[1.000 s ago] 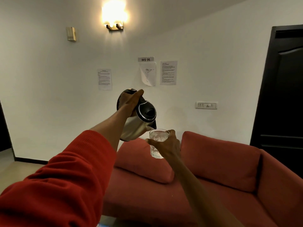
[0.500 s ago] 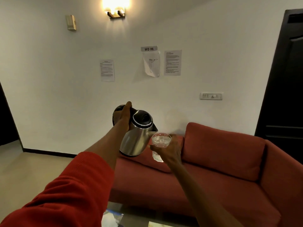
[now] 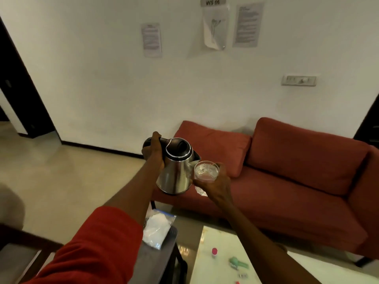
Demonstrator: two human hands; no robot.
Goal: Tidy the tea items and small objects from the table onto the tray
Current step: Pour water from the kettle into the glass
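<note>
1. Left hand (image 3: 152, 149) grips the kettle (image 3: 176, 171) handle, spout touching the glass (image 3: 206, 173) that the right hand (image 3: 217, 184) holds, above the sofa (image 3: 287, 181) front edge.
2. Wall sign (image 3: 213, 1) above the sofa: "WS 06".

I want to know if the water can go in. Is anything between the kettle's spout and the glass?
No, nothing visible is between them. The left hand grips the kettle by its handle, and its spout sits right beside the rim of the glass, which the right hand holds. The glass's mouth is open and uncovered.
</note>
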